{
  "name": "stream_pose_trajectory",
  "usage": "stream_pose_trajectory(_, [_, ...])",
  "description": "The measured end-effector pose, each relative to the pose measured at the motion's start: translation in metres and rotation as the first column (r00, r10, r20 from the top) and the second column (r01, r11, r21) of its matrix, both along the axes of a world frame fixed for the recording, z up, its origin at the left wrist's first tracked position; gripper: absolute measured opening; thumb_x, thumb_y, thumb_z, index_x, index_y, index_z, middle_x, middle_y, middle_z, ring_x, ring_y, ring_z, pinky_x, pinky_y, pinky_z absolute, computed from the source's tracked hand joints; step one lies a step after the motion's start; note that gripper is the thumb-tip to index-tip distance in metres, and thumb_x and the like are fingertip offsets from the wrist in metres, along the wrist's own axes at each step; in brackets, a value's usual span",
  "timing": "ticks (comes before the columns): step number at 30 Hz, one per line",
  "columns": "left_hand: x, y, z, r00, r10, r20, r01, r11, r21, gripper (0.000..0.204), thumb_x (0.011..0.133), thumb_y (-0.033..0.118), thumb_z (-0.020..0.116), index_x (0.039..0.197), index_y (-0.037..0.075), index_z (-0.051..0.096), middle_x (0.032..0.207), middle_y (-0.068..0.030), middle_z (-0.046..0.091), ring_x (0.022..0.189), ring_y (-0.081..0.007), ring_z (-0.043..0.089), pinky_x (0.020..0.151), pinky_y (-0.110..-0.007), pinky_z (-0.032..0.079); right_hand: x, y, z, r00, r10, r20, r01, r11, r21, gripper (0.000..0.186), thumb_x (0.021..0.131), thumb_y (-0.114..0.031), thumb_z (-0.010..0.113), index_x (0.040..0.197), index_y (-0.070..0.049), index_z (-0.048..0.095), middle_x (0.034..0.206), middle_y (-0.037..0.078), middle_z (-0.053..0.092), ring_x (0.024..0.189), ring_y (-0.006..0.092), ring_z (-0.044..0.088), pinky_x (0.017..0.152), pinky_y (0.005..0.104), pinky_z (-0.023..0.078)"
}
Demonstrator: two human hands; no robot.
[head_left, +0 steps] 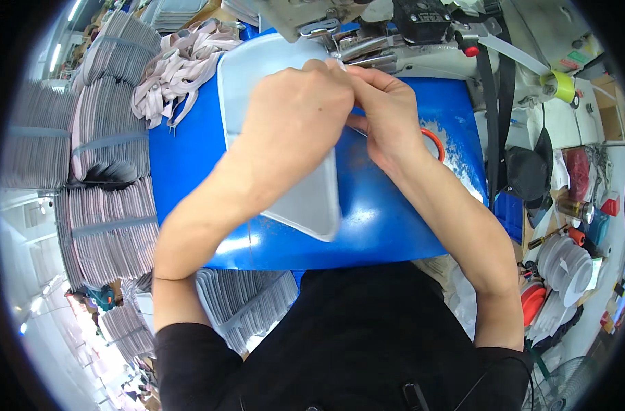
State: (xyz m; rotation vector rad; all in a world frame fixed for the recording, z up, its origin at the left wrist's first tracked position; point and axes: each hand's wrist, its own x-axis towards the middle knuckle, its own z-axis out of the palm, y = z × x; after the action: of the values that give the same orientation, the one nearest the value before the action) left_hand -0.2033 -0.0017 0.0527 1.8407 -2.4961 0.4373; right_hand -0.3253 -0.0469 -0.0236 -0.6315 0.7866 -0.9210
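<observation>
My left hand (302,103) is closed in front of the sewing machine head (312,17), its back toward me. My right hand (388,113) meets it there, with thumb and fingers pinched together. Whatever the fingertips grip is hidden or too small to make out. Under my left hand and forearm lies a flat, translucent grey-white panel (305,202) with a pale raised edging. It rests on the blue table (388,226), one corner toward me. Beside my right wrist shows the orange handle loop (433,142) of what looks like scissors, mostly covered by the wrist.
Pale pink zipper strips (182,68) lie heaped at the table's far left. Tied stacks of grey panels (110,127) stand along the left side, and another bundle (247,301) sits below the front edge. Black straps (494,116) hang at right, near a yellow-green tape roll (562,88).
</observation>
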Motion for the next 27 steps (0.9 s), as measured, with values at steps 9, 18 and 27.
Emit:
stream_pose_trajectory(9, [-0.005, 0.008, -0.031, 0.709, 0.124, -0.694, -0.152, 0.988, 0.022, 0.026, 0.092, 0.001, 0.062, 0.118, -0.002, 0.063, 0.074, -0.0136, 0.062, 0.065, -0.0264, 0.064, 0.062, -0.036, 0.053, -0.016, 0.007, -0.010, 0.991, 0.013, -0.132, -0.048, 0.964, -0.262, 0.028, 0.095, -0.016, 0.074, 0.117, 0.002, 0.072, 0.091, 0.004, 0.071, 0.081, 0.0110, 0.065, 0.068, 0.0288, 0.053])
stream_pose_trajectory(18, [0.005, 0.048, -0.043, 0.752, -0.019, -0.659, -0.019, 0.998, -0.051, 0.049, 0.090, -0.002, 0.063, 0.137, 0.010, 0.068, 0.108, -0.0115, 0.056, 0.090, -0.0228, 0.060, 0.078, -0.034, 0.053, -0.031, 0.035, -0.017, 0.992, 0.121, 0.043, -0.103, 0.948, -0.301, 0.032, 0.104, -0.016, 0.064, 0.128, 0.004, 0.066, 0.100, 0.006, 0.073, 0.090, 0.0085, 0.066, 0.078, 0.0263, 0.054])
stream_pose_trajectory(27, [0.016, 0.013, -0.019, 0.880, 0.002, -0.474, -0.019, 0.999, -0.031, 0.037, 0.092, 0.009, 0.068, 0.129, 0.010, 0.072, 0.102, -0.0115, 0.057, 0.085, -0.0253, 0.062, 0.078, -0.037, 0.053, -0.012, 0.014, -0.019, 0.963, 0.137, 0.231, -0.105, 0.984, -0.146, 0.033, 0.104, -0.017, 0.062, 0.128, 0.006, 0.063, 0.108, 0.010, 0.072, 0.093, 0.0130, 0.069, 0.080, 0.0290, 0.057])
